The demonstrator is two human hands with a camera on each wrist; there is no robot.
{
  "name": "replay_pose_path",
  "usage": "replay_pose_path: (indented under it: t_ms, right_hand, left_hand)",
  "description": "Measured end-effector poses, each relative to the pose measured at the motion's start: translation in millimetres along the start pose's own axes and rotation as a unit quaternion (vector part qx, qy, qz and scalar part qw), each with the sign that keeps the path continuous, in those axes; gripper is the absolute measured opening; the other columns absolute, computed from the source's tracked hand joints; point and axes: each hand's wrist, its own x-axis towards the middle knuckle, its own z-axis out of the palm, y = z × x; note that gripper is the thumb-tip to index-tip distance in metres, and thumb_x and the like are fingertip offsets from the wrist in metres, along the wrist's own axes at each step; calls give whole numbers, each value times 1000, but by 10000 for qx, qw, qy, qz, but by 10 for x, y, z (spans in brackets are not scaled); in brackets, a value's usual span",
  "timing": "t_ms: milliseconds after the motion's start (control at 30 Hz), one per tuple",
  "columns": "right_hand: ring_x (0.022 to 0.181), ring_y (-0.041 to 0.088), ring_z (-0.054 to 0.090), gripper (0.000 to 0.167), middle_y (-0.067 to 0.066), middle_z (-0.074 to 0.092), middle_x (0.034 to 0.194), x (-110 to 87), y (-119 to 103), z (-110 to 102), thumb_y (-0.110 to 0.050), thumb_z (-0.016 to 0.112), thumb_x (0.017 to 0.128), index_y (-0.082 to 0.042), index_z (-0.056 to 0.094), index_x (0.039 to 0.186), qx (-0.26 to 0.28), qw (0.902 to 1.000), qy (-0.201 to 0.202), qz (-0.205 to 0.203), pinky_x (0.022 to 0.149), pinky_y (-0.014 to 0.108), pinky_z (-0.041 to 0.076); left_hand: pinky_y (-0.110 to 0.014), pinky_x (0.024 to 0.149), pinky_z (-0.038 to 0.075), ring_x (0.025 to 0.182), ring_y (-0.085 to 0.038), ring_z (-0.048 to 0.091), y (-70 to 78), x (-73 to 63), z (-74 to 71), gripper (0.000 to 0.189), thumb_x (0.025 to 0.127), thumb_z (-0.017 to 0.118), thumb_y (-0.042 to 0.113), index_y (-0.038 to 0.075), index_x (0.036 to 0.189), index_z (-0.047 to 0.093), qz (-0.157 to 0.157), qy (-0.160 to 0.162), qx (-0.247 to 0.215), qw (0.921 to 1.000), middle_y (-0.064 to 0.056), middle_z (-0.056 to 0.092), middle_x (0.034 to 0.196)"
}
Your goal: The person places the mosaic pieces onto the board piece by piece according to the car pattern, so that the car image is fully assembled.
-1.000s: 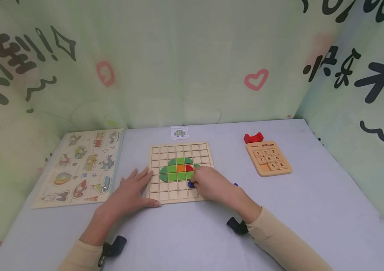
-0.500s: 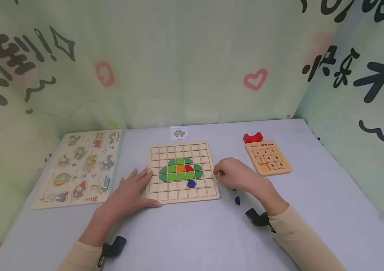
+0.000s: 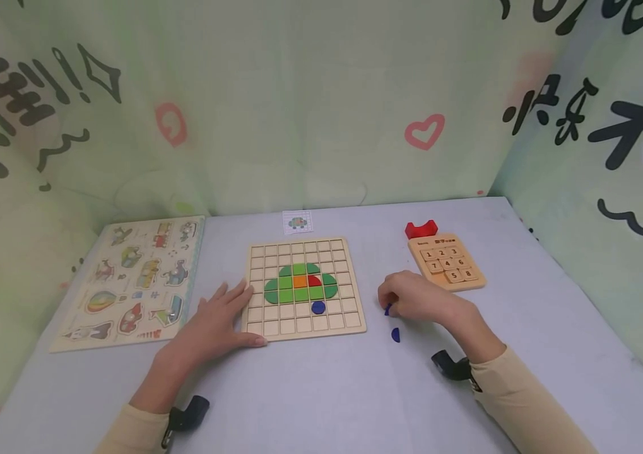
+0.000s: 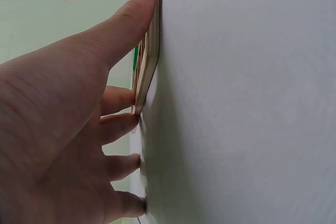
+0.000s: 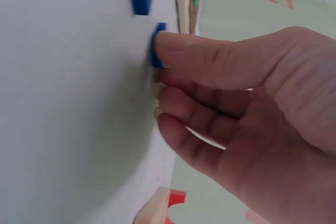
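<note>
A wooden grid board (image 3: 272, 327) lies flat, bearing green, orange and red pieces in a rounded cluster, with a round blue shape (image 3: 318, 307) below them. My left hand (image 3: 213, 325) rests at the board's left side with fingers spread, thumb and fingertips touching its edge in the left wrist view. To the right of the board, my right hand (image 3: 420, 297) pinches a small blue piece (image 5: 158, 48) at the table surface; the thumb covers part of it. Nearer to me lies a blue half-round piece (image 3: 395, 335), loose on the table.
A picture puzzle board (image 3: 128, 284) lies at left. Behind the grid board is a small pattern card (image 3: 297, 222). A wooden number board (image 3: 447, 261) and a red notched piece (image 3: 421, 229) sit at right, beyond my right hand. Curtains (image 3: 298, 113) border the table.
My right hand has left the blue shape on the board and moved right, down to a loose blue piece, which it now pinches. My left hand stays at the board's edge.
</note>
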Motion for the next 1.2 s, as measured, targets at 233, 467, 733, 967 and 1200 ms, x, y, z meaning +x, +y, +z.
replay_pose_path:
  t_ms: [233,467,733,967,1200]
  right_hand:
    - [76,16,55,25,-2,63,75,34,11,14,9,65,83,-15,72,79,-102,9996,240,-69,66,26,45]
    - [76,16,53,19,-2,61,78,49,3,14,4,67,85,-14,71,79,-183,9995,271,44,66,26,47]
    - [72,15,52,17,-2,57,71,120,-92,47,-1,67,87,-14,66,76,236,9992,306,-47,63,26,44]
    - [74,14,53,14,-3,59,73,302,-459,129,-3,68,88,-12,67,78,759,9918,615,-821,63,25,46]
    - [73,12,51,15,-5,58,71,490,-943,310,-4,70,88,-12,67,76,852,9847,787,-1297,64,23,45]
  left_hand:
    - [-78,112,14,152,-48,15,-19,7,9,108,72,76,67,11,155,35,33,20,-4,10000,-12,26,165]
    - [-77,113,14,152,-47,15,-13,7,14,108,71,76,67,12,155,35,18,33,-1,10000,-11,26,165]
    - [-76,114,14,152,-46,15,-16,10,22,109,71,75,69,13,155,35,-36,25,44,10000,-10,25,165]
    - [-77,113,14,152,-47,16,-17,13,25,108,71,76,68,12,155,35,-23,53,81,10000,-11,27,165]
    - [-77,113,14,152,-46,15,-46,23,52,110,71,74,71,13,155,35,-2,50,64,10000,-10,26,165]
